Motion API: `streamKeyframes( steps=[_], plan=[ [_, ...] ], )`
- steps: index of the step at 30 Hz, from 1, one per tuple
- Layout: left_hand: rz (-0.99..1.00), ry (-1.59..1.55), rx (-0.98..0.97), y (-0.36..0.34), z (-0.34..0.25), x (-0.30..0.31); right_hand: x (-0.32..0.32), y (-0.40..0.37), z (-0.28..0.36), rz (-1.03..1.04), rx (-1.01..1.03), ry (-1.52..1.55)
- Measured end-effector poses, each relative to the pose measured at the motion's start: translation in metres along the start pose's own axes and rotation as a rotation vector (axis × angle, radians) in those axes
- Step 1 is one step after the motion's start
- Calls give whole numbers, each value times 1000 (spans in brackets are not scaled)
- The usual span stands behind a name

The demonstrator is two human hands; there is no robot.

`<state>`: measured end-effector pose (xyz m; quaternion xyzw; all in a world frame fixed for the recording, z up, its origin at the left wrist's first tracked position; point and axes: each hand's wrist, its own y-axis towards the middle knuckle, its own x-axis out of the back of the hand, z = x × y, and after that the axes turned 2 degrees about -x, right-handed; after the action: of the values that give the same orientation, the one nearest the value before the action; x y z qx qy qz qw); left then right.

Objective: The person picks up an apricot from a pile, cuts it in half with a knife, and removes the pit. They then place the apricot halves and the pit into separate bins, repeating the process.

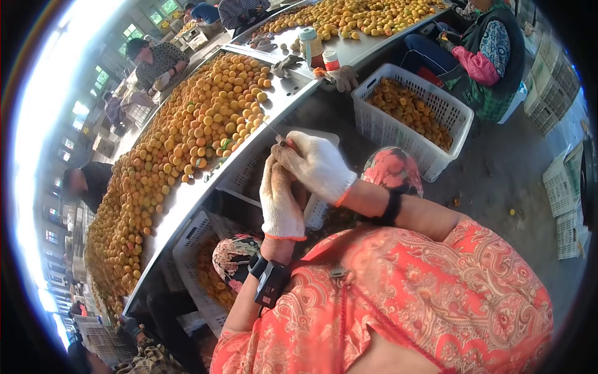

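In front of my chest, my two hands meet, both in white knit gloves with orange cuffs. My right hand is closed round a small knife, whose thin blade points up and left toward the table edge. My left hand is upright with its fingers bent against the right hand. What it holds, if anything, is hidden by the gloves. Beyond my hands lies a metal sorting table heaped with orange apricots.
White plastic crates with cut apricots stand at the right and below the table. A thermos, a red-and-white cup and gloves lie on the table corner. Co-workers sit around; stacked crates stand far right.
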<state>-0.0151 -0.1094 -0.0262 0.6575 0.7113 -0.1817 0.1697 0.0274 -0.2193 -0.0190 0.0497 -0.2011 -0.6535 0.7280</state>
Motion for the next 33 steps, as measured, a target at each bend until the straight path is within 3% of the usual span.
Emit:
streamKeyframes(
  steps=[3,5,6,11,13,14,15,17,21,22,23,24,27,29,30,31,33],
  plan=[
    [-110,-99,91,1,-5,-14,-1,-2,11,-11,23,-31],
    [-319,-144,248,-10,-20,-37,2,-3,18,-9,58,-86],
    [-265,-137,344,-13,-25,-32,2,-3,19,-14,108,-128],
    [-182,-246,395,-13,-22,-17,3,-2,12,-42,334,-213],
    [-112,-332,493,-9,-23,-14,8,-3,10,-8,331,-228],
    [-286,-246,497,-9,-21,-21,8,-4,7,5,375,-240],
    [-292,-246,506,-10,-17,-16,8,-4,5,16,421,-251],
    [-100,-282,495,-8,-11,-1,9,-3,3,40,414,-281],
    [-176,-153,497,-6,-18,-9,10,-1,0,9,418,-250],
    [-193,-124,458,-4,-11,-3,9,-3,1,18,527,-287],
    [-137,-317,393,2,2,17,7,-5,1,25,633,-325],
    [-137,-315,409,4,4,22,5,-6,-1,19,645,-355],
    [-63,-457,419,8,11,32,-1,-9,-3,114,536,-504],
    [-28,-555,420,9,13,43,-4,-7,-9,104,560,-355],
    [84,-672,434,8,8,50,1,-6,-8,96,503,-236],
    [-98,-501,350,-1,-5,25,7,-5,-1,85,447,-120],
    [289,-617,441,4,-8,40,12,-3,11,108,161,347]
  ],
)
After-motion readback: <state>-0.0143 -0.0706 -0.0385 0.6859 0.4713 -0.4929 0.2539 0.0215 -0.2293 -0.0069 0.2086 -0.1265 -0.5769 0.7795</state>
